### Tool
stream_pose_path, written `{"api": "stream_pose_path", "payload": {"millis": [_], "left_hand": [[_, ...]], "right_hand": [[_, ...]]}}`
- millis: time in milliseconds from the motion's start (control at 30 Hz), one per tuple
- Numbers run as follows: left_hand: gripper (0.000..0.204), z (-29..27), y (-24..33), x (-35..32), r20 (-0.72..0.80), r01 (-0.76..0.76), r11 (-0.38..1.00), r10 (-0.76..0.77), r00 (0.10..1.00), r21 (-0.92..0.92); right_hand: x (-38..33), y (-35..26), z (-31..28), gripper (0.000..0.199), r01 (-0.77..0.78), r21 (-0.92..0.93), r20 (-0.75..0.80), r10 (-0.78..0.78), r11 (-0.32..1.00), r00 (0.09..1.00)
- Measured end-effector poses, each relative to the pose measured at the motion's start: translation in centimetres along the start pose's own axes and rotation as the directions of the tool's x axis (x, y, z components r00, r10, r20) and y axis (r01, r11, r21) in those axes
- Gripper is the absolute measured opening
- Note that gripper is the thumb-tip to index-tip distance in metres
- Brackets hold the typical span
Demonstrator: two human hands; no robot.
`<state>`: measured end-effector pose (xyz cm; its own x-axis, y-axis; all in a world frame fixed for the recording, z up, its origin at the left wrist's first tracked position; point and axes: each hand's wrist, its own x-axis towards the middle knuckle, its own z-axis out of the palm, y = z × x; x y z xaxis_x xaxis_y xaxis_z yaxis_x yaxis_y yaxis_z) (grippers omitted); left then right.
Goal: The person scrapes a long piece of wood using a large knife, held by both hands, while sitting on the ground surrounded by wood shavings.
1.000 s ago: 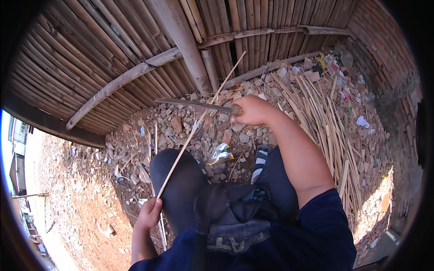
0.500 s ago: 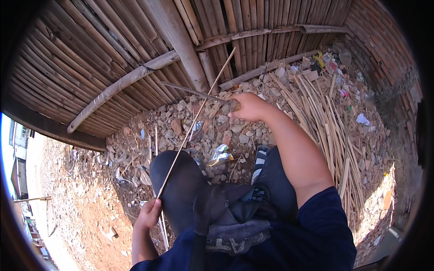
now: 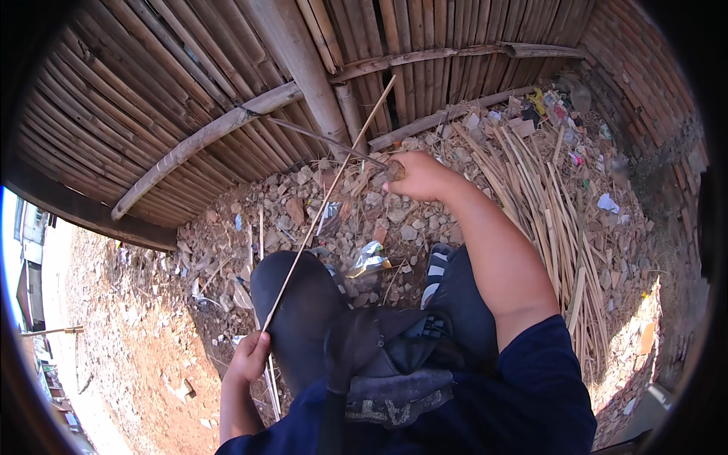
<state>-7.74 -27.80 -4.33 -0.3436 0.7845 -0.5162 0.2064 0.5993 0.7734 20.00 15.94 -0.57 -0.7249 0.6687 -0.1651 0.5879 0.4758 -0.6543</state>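
A long thin bamboo strip [image 3: 302, 246] slants across my left knee, its far end raised in front of the bamboo wall. My left hand [image 3: 249, 356] pinches its near end beside that knee. Farther out, my right hand [image 3: 423, 176] is closed around the stubby handle of a long, narrow-bladed knife [image 3: 322, 139]. The blade points left and crosses the strip beyond its middle; whether the edge presses on the strip I cannot tell.
A heap of bamboo strips [image 3: 550, 220] lies on the right by a brick wall [image 3: 644, 83]. Ahead stands a bamboo slat wall [image 3: 189, 83] with a thick post [image 3: 303, 68]. Rubble and a shiny wrapper [image 3: 369, 260] cover the ground between my feet.
The knife blade has tilted slightly, its tip a little higher against the wall. My right hand has shifted a touch upward; my left hand keeps its hold on the strip.
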Motion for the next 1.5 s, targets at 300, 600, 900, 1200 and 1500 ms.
{"api": "stream_pose_path", "payload": {"millis": [300,600,900,1200,1500], "left_hand": [[0.050,-0.6,-0.5,0.0,0.024,0.005,1.000,-0.006,1.000,0.016],[0.057,-0.4,0.2,-0.2,-0.028,0.057,0.987,-0.053,0.998,0.153],[0.058,-0.1,0.6,-0.1,-0.043,0.013,0.986,-0.005,0.999,0.169],[0.054,-1.0,-0.2,0.1,0.024,0.055,0.993,-0.058,0.998,0.105],[0.047,-0.3,-0.1,0.6,0.050,-0.026,1.000,0.027,0.998,-0.014]], "right_hand": [[0.0,-0.4,0.6,0.056,0.133,-0.128,0.108,-0.119,0.983,0.987],[-1.0,0.2,-0.3,0.057,-0.058,-0.087,-0.037,0.055,0.995,0.998],[0.5,2.6,-0.5,0.055,-0.036,-0.081,-0.005,0.036,0.996,0.999],[-2.1,-2.5,-1.6,0.053,0.040,-0.232,0.048,-0.029,0.972,0.998],[-1.8,1.6,-2.7,0.054,-0.153,-0.065,-0.053,0.149,0.986,0.987]]}}
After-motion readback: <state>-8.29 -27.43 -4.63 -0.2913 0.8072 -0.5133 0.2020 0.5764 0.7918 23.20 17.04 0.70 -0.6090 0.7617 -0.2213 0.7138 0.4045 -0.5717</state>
